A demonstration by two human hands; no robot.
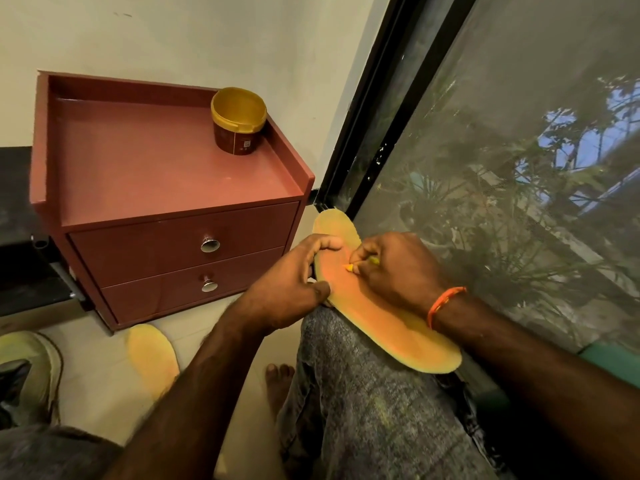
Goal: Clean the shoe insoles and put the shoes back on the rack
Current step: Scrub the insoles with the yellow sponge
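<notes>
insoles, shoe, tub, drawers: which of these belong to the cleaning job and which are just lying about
Job: insole on the knee, small yellow tool in the right hand, left hand, second insole, shoe.
Lying about: tub, drawers.

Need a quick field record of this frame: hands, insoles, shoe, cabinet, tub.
left hand: grips the side edge of the insole on knee
right hand: pinches a small yellow tool, tip on the insole surface
insole on knee: orange, rests across the person's raised knee
second insole: lies on the floor, below the cabinet, untouched
shoe: on the floor at left edge, partly cut off
cabinet: red-brown, two drawers, both closed
tub: yellow-rimmed, open, on the cabinet's top, back right corner
</notes>
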